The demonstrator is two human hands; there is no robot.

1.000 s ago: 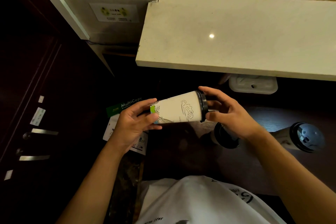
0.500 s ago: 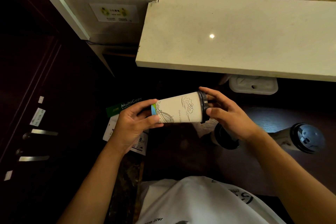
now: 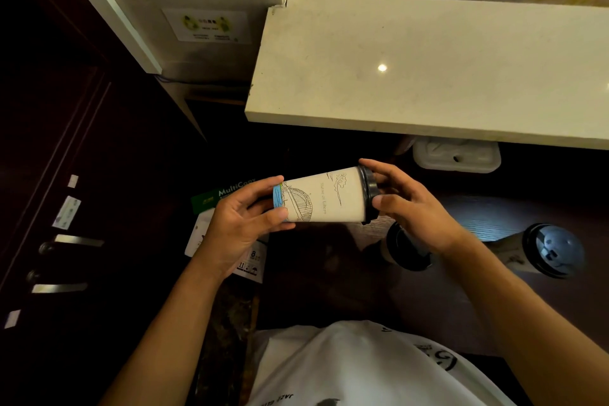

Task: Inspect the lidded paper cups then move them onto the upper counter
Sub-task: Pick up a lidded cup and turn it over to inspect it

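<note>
I hold a white paper cup (image 3: pixel 324 196) with line drawings and a black lid sideways above the dark lower desk. My left hand (image 3: pixel 242 222) grips its base, and my right hand (image 3: pixel 408 204) grips the lid end. A second lidded cup (image 3: pixel 407 249) stands on the lower desk, partly hidden under my right wrist. A third lidded cup (image 3: pixel 547 254) stands further right. The pale stone upper counter (image 3: pixel 428 76) lies just beyond the held cup, with nothing on it.
A white plastic tray (image 3: pixel 456 155) sits under the counter's overhang. A paper ream box (image 3: pixel 227 198) with a green label lies below my left hand. Dark wooden doors with metal handles (image 3: pixel 71 241) fill the left side. A pale pillar (image 3: pixel 204 10) adjoins the counter's left end.
The cup has been rotated about its long axis between my hands, so a different part of its printed drawing now faces up. Its place barely shifts.
</note>
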